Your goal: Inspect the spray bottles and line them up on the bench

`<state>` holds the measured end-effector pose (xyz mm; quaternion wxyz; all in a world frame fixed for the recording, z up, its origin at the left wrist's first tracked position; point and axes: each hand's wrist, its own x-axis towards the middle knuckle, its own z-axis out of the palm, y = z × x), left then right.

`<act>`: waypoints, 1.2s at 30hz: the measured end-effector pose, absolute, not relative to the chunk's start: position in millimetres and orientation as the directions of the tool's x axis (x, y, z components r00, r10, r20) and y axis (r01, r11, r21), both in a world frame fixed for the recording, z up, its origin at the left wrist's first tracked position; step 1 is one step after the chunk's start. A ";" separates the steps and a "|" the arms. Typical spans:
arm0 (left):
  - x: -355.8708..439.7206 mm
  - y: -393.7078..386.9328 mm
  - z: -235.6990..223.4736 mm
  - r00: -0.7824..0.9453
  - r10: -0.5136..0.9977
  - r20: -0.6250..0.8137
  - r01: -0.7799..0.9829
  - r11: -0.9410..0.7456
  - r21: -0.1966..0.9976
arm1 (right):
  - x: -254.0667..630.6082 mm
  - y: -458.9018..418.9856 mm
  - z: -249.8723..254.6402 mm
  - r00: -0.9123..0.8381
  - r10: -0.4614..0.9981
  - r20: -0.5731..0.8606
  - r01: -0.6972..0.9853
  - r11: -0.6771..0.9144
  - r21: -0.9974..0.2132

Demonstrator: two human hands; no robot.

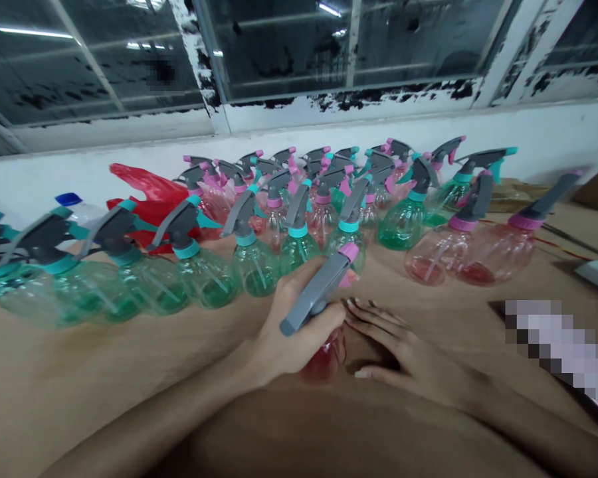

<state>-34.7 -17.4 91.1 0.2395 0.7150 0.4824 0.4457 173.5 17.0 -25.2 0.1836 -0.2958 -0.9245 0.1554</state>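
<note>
My left hand (pixel 284 332) is closed around the neck of a pink spray bottle (pixel 321 362), just under its grey trigger head with a pink nozzle. The bottle stands near the table's front edge, and my fingers and palm hide much of its body. My right hand (pixel 403 345) lies on the table to the right of that bottle, fingers stretched out and spread, holding nothing. Directly beyond my hands stands a green spray bottle (pixel 299 244) with a teal collar, in a row of similar ones.
Several green and pink spray bottles (pixel 206 275) crowd the table (pixel 144 372) towards the wall. Among them lies a red plastic bag (pixel 149 186). Two pink spray bottles (pixel 433 255) stand at the right, near a blurred-out flat object (pixel 563 352). Windows (pixel 289 53) line the back.
</note>
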 end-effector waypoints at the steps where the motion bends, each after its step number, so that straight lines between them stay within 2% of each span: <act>1: -34.6 -17.2 89.4 0.135 0.893 0.430 0.480 -0.438 0.760 | 173.6 17.2 -25.7 -0.760 0.599 0.250 0.487 0.781 -0.390; 5: -34.6 -17.3 82.9 0.128 0.874 0.469 0.501 -0.465 0.730 | 174.0 18.4 -26.4 -0.778 0.582 0.236 0.482 0.794 -0.370; 12: -33.8 -16.9 83.0 0.149 0.893 0.425 0.468 -0.442 0.765 | 173.2 17.0 -23.5 -0.772 0.597 0.220 0.497 0.782 -0.376; 36: -34.6 -16.6 83.9 0.152 0.876 0.459 0.464 -0.473 0.749 | 173.7 17.2 -24.5 -0.776 0.595 0.211 0.505 0.786 -0.357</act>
